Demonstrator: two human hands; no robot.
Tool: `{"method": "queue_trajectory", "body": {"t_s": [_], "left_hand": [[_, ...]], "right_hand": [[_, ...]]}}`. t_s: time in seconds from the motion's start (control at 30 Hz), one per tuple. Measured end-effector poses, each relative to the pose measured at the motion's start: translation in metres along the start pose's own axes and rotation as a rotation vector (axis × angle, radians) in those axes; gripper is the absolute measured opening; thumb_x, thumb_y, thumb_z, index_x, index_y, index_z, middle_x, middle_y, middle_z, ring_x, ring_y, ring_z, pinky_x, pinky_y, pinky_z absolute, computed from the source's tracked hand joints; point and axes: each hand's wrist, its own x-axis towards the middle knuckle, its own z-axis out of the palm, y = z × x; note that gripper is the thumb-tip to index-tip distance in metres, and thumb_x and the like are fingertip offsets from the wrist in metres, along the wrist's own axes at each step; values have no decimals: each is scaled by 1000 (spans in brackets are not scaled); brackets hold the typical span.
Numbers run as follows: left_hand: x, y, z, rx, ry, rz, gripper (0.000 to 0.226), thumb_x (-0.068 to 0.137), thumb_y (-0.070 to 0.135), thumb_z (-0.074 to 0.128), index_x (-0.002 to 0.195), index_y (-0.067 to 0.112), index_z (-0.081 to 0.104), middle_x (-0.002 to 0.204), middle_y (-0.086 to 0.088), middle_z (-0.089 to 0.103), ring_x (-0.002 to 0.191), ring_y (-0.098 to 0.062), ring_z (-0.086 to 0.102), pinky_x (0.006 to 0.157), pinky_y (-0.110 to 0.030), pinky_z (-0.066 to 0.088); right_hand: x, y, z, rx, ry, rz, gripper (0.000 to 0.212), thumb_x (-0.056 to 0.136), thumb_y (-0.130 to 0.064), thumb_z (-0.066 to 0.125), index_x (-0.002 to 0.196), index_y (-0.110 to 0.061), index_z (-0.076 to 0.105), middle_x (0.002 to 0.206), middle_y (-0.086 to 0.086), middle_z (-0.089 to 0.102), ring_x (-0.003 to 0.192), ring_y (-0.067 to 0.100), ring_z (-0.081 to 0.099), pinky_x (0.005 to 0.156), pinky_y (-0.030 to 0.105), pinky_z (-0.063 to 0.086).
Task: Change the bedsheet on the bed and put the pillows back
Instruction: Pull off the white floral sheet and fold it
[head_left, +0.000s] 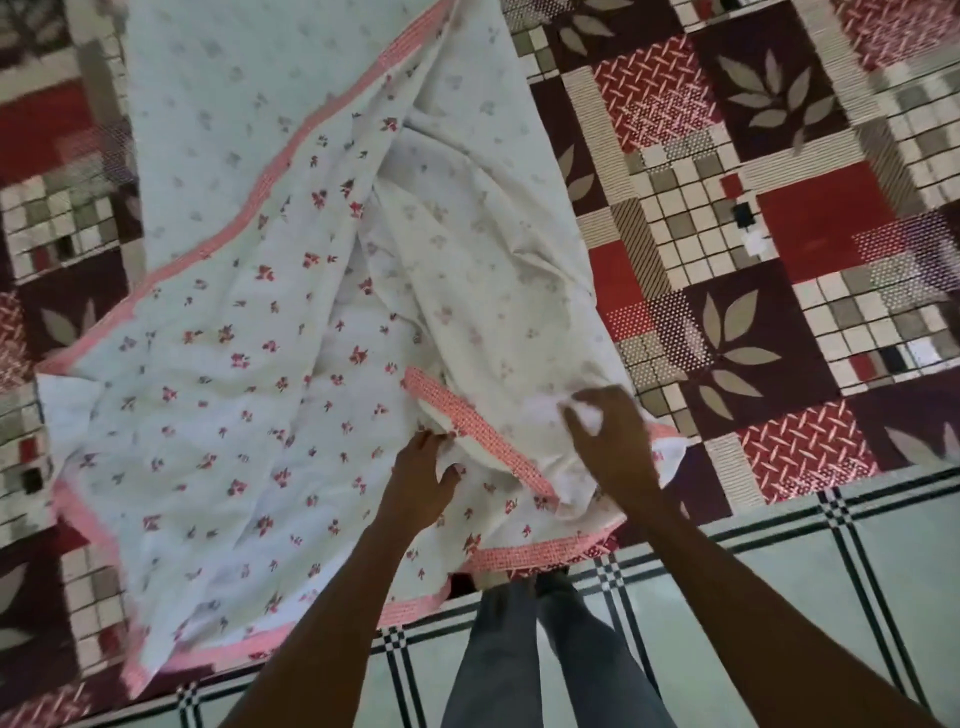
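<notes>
Bedsheet (291, 291): a white floral sheet with a pink checked border is spread, partly folded and rumpled, over the patterned bed cover (779, 218), its near edge hanging toward the tiled floor (883, 545).
Left hand (421, 480): a fold of the sheet is pinched between curled fingers and thumb just beside the turned-over border strip (467, 421).
Right hand (610, 441): a bunched white corner is gripped with curled fingers, near the sheet's right edge.
Handling: the cloth is judged light, soft and limp, so it is likely to sag and crease wherever it is not held.
Hold points: the border and corners are judged best, with the hands kept well apart.
Far end: the sheet lies flatter toward the top.
</notes>
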Motion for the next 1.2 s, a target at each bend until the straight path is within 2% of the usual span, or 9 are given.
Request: {"method": "queue_trajectory", "body": {"t_s": [0.07,0.13,0.2,0.37,0.53,0.63,0.87,1.0,1.2], "left_hand": [[-21,-13,2,-6,7,-69,51,99,30,65,145,13,51,153,-8,48,139,-31,47,116,-44,37],[-42,-24,2,-27,14,-124,51,100,31,64,145,12,50,154,-9,46,140,-30,46,116,-43,37],[-65,-35,0,-49,42,-162,52,100,33,63,145,11,49,152,-10,46,138,-29,46,116,-42,38],[-109,-79,-8,-106,158,-254,51,95,31,70,138,8,55,143,-12,53,130,-30,53,108,-39,42],[-127,-124,-28,-272,278,-390,51,95,33,70,138,8,55,140,-14,51,125,-27,53,101,-29,41],[-137,-165,-46,-308,347,-420,52,96,29,70,140,7,52,142,-17,48,132,-33,48,108,-39,40],[-162,-246,-88,-342,446,-423,48,95,21,71,137,5,54,137,-21,49,127,-36,50,106,-40,40],[-169,-287,-120,-292,602,-410,40,94,17,72,128,3,59,132,-22,54,125,-37,52,103,-40,42],[-152,-337,-155,-366,642,-503,46,96,30,70,129,2,56,134,-21,51,125,-37,51,101,-42,45]], "right_hand": [[11,9,-8,-161,125,97,57,87,-49,73,129,-13,60,135,16,53,127,38,50,104,54,43],[20,25,-15,-278,28,304,89,77,-50,81,150,-22,38,157,19,28,144,44,28,110,69,32],[23,45,-19,-281,-69,398,104,73,-50,86,155,-22,29,159,22,29,146,46,28,112,71,30],[-8,41,1,-107,-188,288,68,80,-40,74,136,-5,56,121,22,68,112,43,64,95,52,52],[-51,-7,30,100,-356,174,54,88,-11,76,138,-9,55,117,5,66,106,25,63,81,31,49],[-70,-36,58,72,-376,84,51,86,-8,76,133,-4,57,112,5,63,107,26,63,75,20,46],[-137,-88,130,-27,-108,92,55,87,-2,72,137,-1,49,118,8,53,110,21,52,91,38,47],[-147,-63,139,-104,-108,281,80,73,-36,70,145,-18,40,124,18,61,111,44,64,88,57,57],[-161,-130,170,-422,71,-118,80,88,-25,72,155,-19,29,155,17,32,141,43,33,116,60,27]]}}
